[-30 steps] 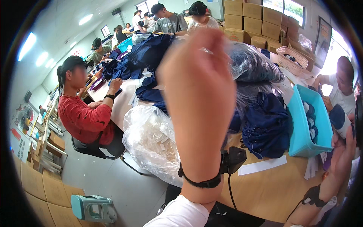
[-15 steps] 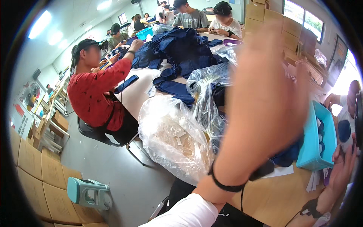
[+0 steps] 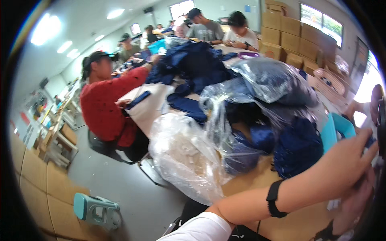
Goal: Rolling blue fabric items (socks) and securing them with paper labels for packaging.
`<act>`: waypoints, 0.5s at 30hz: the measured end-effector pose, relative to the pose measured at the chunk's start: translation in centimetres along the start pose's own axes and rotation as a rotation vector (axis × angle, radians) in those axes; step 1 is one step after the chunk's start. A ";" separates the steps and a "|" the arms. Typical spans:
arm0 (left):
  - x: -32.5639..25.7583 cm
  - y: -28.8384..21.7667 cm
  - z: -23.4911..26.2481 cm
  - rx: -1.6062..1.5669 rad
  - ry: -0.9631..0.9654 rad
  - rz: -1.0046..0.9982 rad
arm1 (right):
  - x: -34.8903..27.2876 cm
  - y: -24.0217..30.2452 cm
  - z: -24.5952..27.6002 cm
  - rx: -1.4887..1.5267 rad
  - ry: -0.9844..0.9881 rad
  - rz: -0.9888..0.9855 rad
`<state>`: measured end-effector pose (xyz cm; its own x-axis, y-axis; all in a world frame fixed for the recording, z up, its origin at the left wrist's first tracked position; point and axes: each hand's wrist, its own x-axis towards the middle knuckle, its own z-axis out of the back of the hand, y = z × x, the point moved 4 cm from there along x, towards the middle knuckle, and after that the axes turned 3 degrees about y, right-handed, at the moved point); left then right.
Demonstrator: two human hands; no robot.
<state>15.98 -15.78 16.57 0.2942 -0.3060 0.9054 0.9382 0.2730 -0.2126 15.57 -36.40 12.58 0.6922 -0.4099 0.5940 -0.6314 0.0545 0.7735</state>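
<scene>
My left hand reaches across to the right rim of the view, a black band round its wrist. Its fingers are bent together at a small dark blue thing, mostly hidden, which I cannot make out. Just below it, partly covered and smeared, is my right hand; its fingers do not show clearly. A turquoise bin stands beside my left hand. Left of the bin lies a pile of dark blue fabric. Clear plastic bags of dark fabric rest behind it, and a whitish clear bag hangs at the table edge.
A person in red sits at the left side of the table; others work farther back. Dark blue garments are heaped mid-table. A pink basket stands at the right. A turquoise stool and cardboard boxes line the lower left floor.
My left hand has swung from in front of the view down and right, to beside my right hand. The bagged fabric behind it has come into sight. The view has shifted slightly.
</scene>
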 end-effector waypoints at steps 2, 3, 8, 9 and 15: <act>0.4 -1.1 4.2 -0.187 0.146 0.001 | 0.2 -1.8 -2.7 0.066 0.031 -0.007; 0.3 0.0 1.0 -0.068 0.102 -0.013 | 0.2 -2.5 -4.1 0.097 0.047 -0.008; 0.7 -1.1 4.4 -0.164 0.115 -0.008 | -0.4 -3.7 -9.0 0.188 0.141 -0.044; 0.7 -1.0 4.4 -0.142 0.117 -0.002 | -0.5 -3.7 -9.6 0.197 0.158 -0.050; 1.1 -0.9 4.9 -0.154 -0.023 -0.043 | -0.1 -2.7 -9.7 0.148 0.202 -0.027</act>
<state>14.59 -11.88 19.59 0.2503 -0.2928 0.9228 0.9673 0.1161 -0.2255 20.63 -27.64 12.55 0.7560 -0.2178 0.6173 -0.6458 -0.0942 0.7577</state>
